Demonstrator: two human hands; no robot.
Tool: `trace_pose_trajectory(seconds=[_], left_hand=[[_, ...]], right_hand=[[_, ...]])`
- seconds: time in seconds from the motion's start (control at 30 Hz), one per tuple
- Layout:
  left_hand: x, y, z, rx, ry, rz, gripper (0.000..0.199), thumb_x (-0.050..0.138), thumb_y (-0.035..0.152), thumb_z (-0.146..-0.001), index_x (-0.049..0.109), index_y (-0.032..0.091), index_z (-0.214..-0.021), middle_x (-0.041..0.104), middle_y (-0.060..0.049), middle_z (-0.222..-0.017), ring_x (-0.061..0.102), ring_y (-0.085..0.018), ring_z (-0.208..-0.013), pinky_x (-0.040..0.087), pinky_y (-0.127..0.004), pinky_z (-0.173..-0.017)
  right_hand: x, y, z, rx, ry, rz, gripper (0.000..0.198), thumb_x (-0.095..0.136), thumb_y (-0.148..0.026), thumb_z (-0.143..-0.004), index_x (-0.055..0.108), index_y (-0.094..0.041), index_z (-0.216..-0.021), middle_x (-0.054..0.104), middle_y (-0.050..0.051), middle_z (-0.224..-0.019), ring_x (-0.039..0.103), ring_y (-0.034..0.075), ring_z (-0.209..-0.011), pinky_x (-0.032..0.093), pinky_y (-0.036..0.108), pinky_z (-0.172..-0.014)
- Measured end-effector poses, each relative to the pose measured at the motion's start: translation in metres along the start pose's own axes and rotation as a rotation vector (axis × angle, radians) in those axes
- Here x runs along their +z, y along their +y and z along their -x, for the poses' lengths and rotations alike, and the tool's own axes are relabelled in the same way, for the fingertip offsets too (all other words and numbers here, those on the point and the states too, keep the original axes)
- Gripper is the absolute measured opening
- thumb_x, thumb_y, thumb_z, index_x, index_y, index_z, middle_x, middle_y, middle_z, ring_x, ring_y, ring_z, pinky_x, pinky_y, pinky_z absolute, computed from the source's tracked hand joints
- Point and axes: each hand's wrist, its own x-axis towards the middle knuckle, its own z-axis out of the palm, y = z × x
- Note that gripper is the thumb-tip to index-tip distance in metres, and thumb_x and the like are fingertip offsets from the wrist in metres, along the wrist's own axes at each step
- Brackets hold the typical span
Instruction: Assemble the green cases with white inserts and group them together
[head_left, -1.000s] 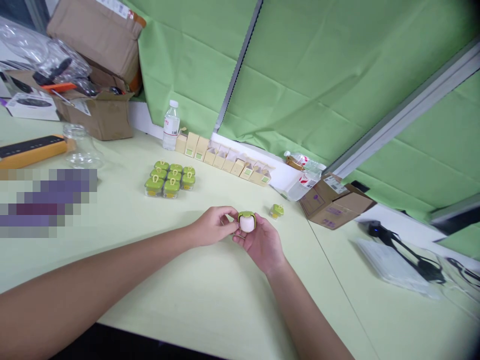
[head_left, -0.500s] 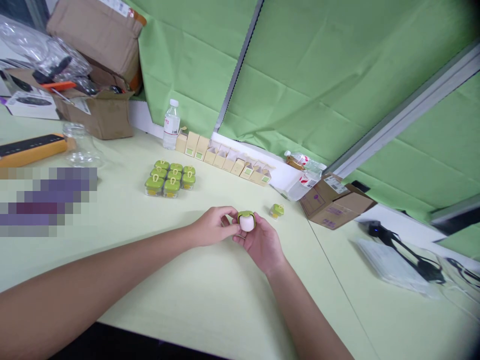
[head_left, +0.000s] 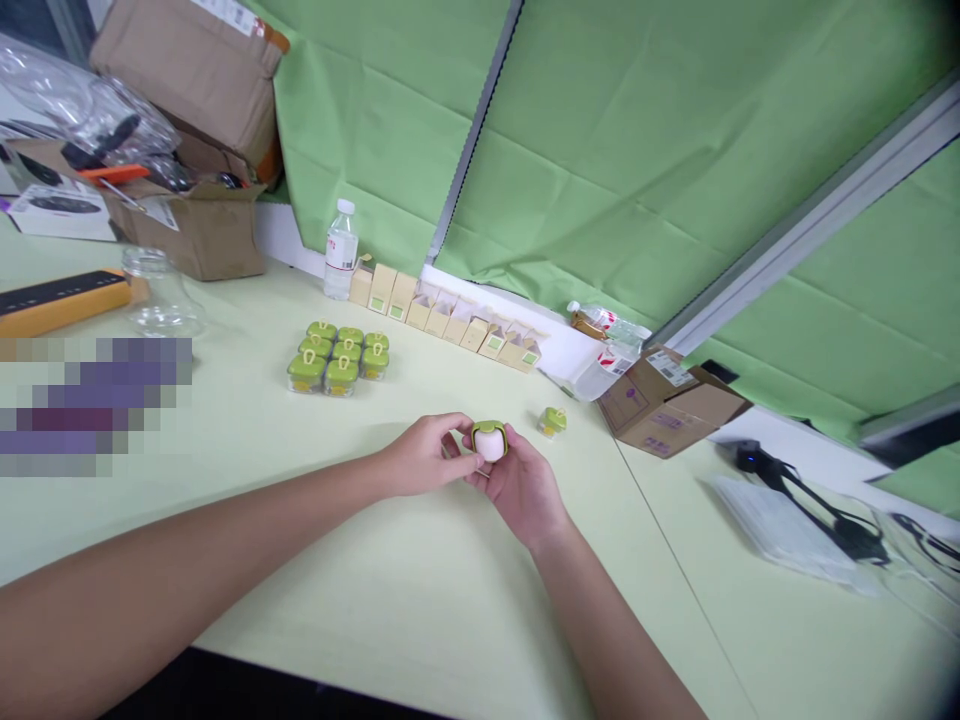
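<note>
Above the table, a small green-rimmed container lid or case point(head_left: 490, 442) with a pale pinkish-white face is held between both hands. My left hand point(head_left: 431, 455) closes on it from the left, thumb at its lower edge. My right hand point(head_left: 525, 487) supports it from the right and below, fingers curled round it. A small clear container with a green lid point(head_left: 553, 421) stands alone just right of my hands. Several more green-lidded containers point(head_left: 341, 372), with pale loops on top, stand grouped to the left. The underside of the held piece is hidden by my fingers.
Behind, a row of small beige cartons point(head_left: 450, 318) runs along the wall beside a water bottle point(head_left: 341, 250). More bottles lie near a cardboard box point(head_left: 652, 405) on the right. A glass jar point(head_left: 161, 295) and power strip point(head_left: 67, 298) are at left.
The held piece is turned slightly within my fingers, with my left thumb still against it. The view has shifted a little; the other things stay in place.
</note>
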Motion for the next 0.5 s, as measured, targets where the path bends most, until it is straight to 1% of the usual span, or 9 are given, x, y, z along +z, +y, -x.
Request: trace_pose_trajectory(seconds=[0.13, 0.23, 0.43, 0.5], left_hand=[[0.0015, -0.0063, -0.0031, 0.013, 0.034, -0.008, 0.013, 0.066, 0.027, -0.08, 0.062, 0.018, -0.088, 0.061, 0.003, -0.074, 0.057, -0.011, -0.064, 0.044, -0.021, -0.057], [0.0008, -0.0073, -0.0032, 0.022, 0.034, -0.031, 0.011, 0.064, 0.026, -0.081, 0.062, 0.018, -0.088, 0.06, 0.003, -0.075, 0.056, -0.01, -0.065, 0.044, -0.02, -0.058], [-0.001, -0.0011, 0.0006, 0.031, -0.03, -0.023, 0.021, 0.066, 0.029, -0.081, 0.06, 0.019, -0.098, 0.061, 0.001, -0.086, 0.06, -0.012, -0.072, 0.047, -0.022, -0.062], [0.0, -0.001, 0.0005, 0.018, -0.021, -0.016, 0.02, 0.066, 0.031, -0.082, 0.059, 0.019, -0.096, 0.061, 0.001, -0.085, 0.06, -0.012, -0.069, 0.046, -0.021, -0.06]], right_hand=[[0.0008, -0.0002, 0.0003, -0.011, -0.007, 0.008, 0.025, 0.059, -0.045, -0.092, 0.069, -0.022, -0.096, 0.075, 0.005, -0.098, 0.068, 0.018, -0.084, 0.054, 0.029, -0.071], [0.0007, -0.0002, 0.0005, -0.012, -0.008, 0.009, 0.025, 0.06, -0.044, -0.092, 0.069, -0.022, -0.096, 0.075, 0.005, -0.098, 0.067, 0.018, -0.084, 0.054, 0.029, -0.071], [-0.0004, 0.0015, -0.0003, -0.001, 0.012, -0.002, 0.025, 0.058, -0.044, -0.093, 0.068, -0.022, -0.097, 0.075, 0.005, -0.098, 0.069, 0.019, -0.088, 0.053, 0.032, -0.076], [-0.0004, 0.0016, -0.0005, 0.004, 0.007, -0.003, 0.026, 0.058, -0.046, -0.093, 0.068, -0.022, -0.097, 0.075, 0.005, -0.098, 0.069, 0.02, -0.09, 0.053, 0.032, -0.077]])
